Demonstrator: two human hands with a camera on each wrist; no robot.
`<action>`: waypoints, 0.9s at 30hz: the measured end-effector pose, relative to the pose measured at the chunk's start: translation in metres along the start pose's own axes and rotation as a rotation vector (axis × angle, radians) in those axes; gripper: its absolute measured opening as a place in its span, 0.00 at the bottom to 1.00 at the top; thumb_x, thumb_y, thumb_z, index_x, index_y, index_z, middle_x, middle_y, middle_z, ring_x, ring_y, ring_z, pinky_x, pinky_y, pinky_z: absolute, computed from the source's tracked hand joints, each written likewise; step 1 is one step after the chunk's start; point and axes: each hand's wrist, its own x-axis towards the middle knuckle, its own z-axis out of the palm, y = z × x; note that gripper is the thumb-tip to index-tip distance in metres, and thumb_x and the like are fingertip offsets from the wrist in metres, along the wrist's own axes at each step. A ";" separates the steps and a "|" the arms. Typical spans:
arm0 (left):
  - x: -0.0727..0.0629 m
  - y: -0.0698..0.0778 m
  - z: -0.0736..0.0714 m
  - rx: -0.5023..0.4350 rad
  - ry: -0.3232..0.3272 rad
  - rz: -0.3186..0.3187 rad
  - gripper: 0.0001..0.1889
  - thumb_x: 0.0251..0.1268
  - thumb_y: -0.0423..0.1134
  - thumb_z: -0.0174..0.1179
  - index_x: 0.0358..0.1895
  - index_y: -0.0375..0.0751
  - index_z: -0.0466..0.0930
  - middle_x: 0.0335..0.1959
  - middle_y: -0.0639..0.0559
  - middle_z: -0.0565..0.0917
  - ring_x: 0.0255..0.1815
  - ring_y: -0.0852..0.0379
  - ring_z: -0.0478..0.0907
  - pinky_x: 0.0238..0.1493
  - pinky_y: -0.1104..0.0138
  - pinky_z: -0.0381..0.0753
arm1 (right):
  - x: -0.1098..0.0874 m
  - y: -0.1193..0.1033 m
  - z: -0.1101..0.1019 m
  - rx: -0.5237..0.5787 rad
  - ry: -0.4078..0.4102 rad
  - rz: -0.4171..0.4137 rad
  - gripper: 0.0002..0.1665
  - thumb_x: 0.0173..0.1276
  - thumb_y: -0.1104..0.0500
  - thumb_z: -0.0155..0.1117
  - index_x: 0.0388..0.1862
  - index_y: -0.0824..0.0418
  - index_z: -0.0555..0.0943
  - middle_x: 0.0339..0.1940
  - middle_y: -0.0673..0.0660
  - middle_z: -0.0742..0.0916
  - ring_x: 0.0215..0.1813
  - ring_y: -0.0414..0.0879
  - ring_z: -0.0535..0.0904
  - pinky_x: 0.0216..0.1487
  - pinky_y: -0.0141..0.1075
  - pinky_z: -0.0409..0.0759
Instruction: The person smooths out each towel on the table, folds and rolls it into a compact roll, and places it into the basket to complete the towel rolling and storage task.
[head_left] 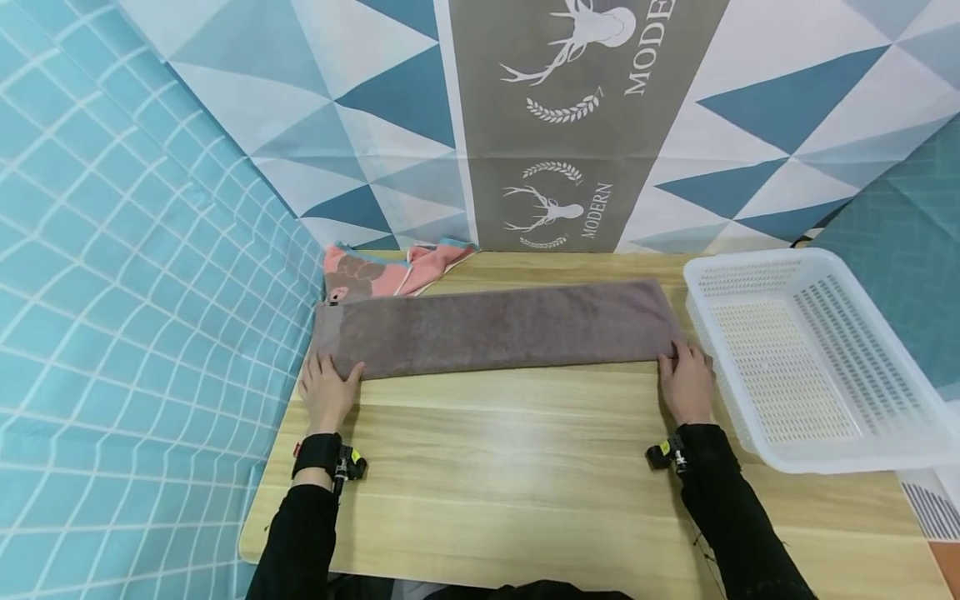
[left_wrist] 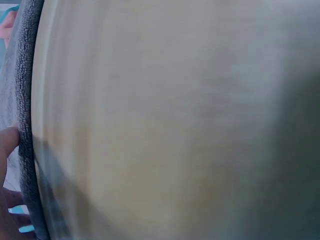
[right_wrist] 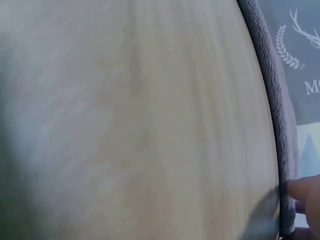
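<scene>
A grey-brown towel (head_left: 495, 329), folded into a long flat strip, lies across the wooden table. At its near left corner rests my left hand (head_left: 327, 390), fingers spread and thumb apart; the thumb (left_wrist: 8, 140) touches the towel's thick folded edge (left_wrist: 26, 100) in the left wrist view. My right hand (head_left: 686, 383) touches the near right corner with its fingertips. In the right wrist view its thumb (right_wrist: 302, 187) lies against the folded edge (right_wrist: 272, 95), and the other fingers are mostly cut off by the frame.
Behind the towel's left end lies a crumpled pink, blue-edged cloth (head_left: 367, 273). A white plastic basket (head_left: 738, 400) stands on the right, close to my right hand. A blue checked cloth (head_left: 150, 333) hangs along the left side, and a patterned cloth (head_left: 397, 108) covers the back.
</scene>
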 end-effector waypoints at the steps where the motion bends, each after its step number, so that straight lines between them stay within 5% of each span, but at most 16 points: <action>1: -0.001 0.000 0.001 -0.006 0.016 -0.006 0.41 0.73 0.54 0.56 0.75 0.27 0.53 0.77 0.27 0.49 0.78 0.30 0.42 0.73 0.37 0.42 | 0.000 -0.001 -0.001 0.008 0.017 0.004 0.24 0.77 0.58 0.55 0.64 0.74 0.72 0.62 0.78 0.73 0.65 0.76 0.65 0.64 0.67 0.62; 9: -0.003 0.010 -0.001 0.029 -0.043 0.010 0.39 0.75 0.50 0.53 0.73 0.21 0.52 0.76 0.22 0.47 0.77 0.26 0.41 0.72 0.36 0.41 | 0.010 -0.008 -0.001 0.088 0.133 0.115 0.11 0.73 0.64 0.57 0.44 0.74 0.81 0.42 0.71 0.81 0.45 0.66 0.78 0.51 0.56 0.73; 13: 0.000 0.034 -0.001 0.084 -0.034 0.075 0.32 0.73 0.42 0.55 0.69 0.22 0.59 0.74 0.21 0.50 0.76 0.26 0.44 0.73 0.37 0.40 | 0.015 -0.014 0.002 0.149 0.135 0.152 0.07 0.67 0.69 0.56 0.40 0.72 0.79 0.38 0.69 0.80 0.40 0.64 0.78 0.44 0.54 0.74; 18: 0.010 0.108 0.019 0.126 -0.059 0.273 0.28 0.68 0.40 0.60 0.66 0.27 0.67 0.72 0.26 0.59 0.75 0.31 0.53 0.74 0.40 0.50 | 0.017 -0.018 0.002 0.231 0.209 0.075 0.08 0.63 0.75 0.56 0.41 0.74 0.77 0.39 0.69 0.77 0.43 0.63 0.74 0.46 0.51 0.71; 24: -0.001 0.220 0.048 0.174 -0.178 0.490 0.27 0.68 0.43 0.62 0.65 0.32 0.71 0.70 0.31 0.67 0.71 0.37 0.65 0.71 0.48 0.64 | 0.020 -0.032 0.005 0.151 0.317 -0.304 0.07 0.62 0.78 0.55 0.36 0.73 0.78 0.39 0.70 0.77 0.45 0.66 0.71 0.49 0.55 0.69; 27: -0.013 0.270 0.063 0.166 -0.245 0.588 0.27 0.70 0.44 0.60 0.67 0.35 0.70 0.69 0.35 0.70 0.70 0.40 0.68 0.69 0.50 0.67 | 0.020 -0.044 0.009 0.131 0.319 -0.420 0.06 0.62 0.78 0.56 0.34 0.72 0.78 0.38 0.68 0.76 0.45 0.65 0.72 0.49 0.54 0.70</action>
